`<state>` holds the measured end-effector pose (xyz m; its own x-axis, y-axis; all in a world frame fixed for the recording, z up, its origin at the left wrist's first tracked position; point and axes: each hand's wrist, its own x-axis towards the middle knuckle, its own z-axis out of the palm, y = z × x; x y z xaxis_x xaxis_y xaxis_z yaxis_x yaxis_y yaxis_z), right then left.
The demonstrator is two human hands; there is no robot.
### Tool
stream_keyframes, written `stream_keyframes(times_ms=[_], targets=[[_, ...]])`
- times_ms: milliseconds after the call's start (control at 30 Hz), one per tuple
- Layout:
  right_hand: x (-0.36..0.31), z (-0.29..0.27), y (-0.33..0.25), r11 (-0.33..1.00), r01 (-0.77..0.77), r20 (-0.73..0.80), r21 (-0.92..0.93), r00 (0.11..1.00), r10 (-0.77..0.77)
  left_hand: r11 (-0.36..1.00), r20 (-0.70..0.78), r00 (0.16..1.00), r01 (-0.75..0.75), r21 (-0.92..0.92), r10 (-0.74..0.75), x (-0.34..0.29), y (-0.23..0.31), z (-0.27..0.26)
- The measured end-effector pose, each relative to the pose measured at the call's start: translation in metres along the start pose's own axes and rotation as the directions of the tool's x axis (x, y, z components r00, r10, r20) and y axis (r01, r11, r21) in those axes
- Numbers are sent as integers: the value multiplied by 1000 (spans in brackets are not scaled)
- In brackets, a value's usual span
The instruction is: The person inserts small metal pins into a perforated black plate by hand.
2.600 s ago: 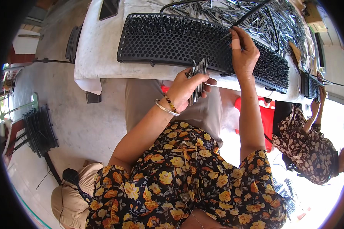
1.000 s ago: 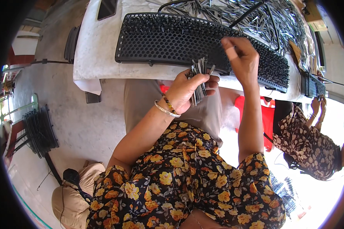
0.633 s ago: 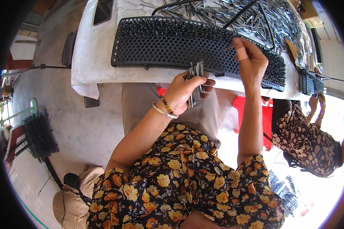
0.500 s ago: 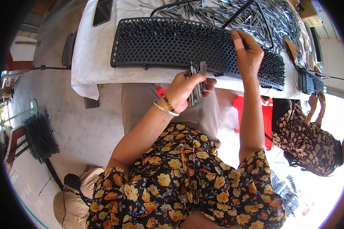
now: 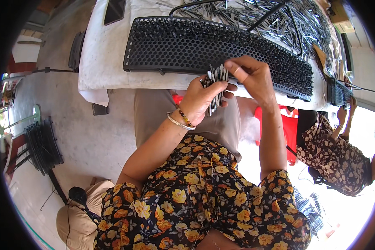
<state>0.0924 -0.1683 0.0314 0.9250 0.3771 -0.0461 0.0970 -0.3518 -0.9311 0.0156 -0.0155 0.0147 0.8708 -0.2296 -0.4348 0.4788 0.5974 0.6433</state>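
My left hand (image 5: 202, 98) is closed round a bundle of thin, flat grey-black strips (image 5: 216, 89), which stand up out of the fist. My right hand (image 5: 256, 81), with a pale band round one finger, pinches at the upper ends of these strips, at the bundle's right side. Just beyond both hands lies a long black perforated panel (image 5: 175, 54) with a honeycomb of round holes. Short dark strips stick up from its holes along the far edge and across its right end. Bare holes show in the near left and middle part.
A heap of loose strips (image 5: 275, 25) covers the far right of the white-covered table (image 5: 100, 54). Black rods (image 5: 264, 18) rise behind the panel. A dark phone-like slab (image 5: 114, 11) lies far left. At right, another person's hands (image 5: 346, 112) work at a similar panel (image 5: 339, 91).
My right hand has come down and left from the panel's far edge to the top of the bundle. My left hand still grips the strips in nearly the same place.
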Motion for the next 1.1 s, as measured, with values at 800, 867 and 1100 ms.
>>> stream_keyframes(times_ms=[800,867,1100], targets=[[26,-21,22,826,250,-438,-505,751,-495,989,43,993,115,-93,-111,6,-7,2],[22,-19,19,842,227,-447,-490,763,-466,991,28,995,101,-86,-99,7,-7,2],[23,-31,23,892,219,-490,-396,771,-406,994,7,996,84,-73,-83,8,-11,-1]])
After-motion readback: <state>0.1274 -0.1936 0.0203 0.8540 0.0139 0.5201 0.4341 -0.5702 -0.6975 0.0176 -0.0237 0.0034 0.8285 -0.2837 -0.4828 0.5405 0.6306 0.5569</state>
